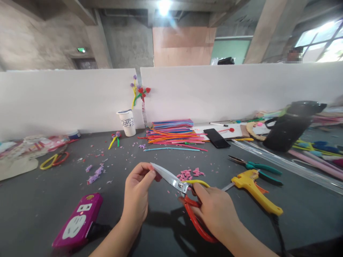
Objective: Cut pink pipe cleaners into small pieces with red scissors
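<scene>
My right hand [214,210] grips a pair of scissors [173,181] with one red and one yellow handle, its blades pointing up and left. At the blade tips, my left hand [138,189] is closed in a pinch; whatever lies between thumb and fingers is too small or hidden to make out. Just beyond the scissors lies a little pile of pink fuzzy cut pieces [186,175]. Purple fuzzy bits [95,175] are scattered to the left of my left hand. Farther back is a bundle of coloured pipe cleaners [171,137], mostly pink, orange, red and blue.
A yellow glue gun [250,187] and green-handled pliers [264,170] lie right, near a phone [217,138] and a black jug [291,128]. Left are a purple power strip [79,221] and other scissors [55,159]. A white cup [127,123] stands before the white partition [214,92].
</scene>
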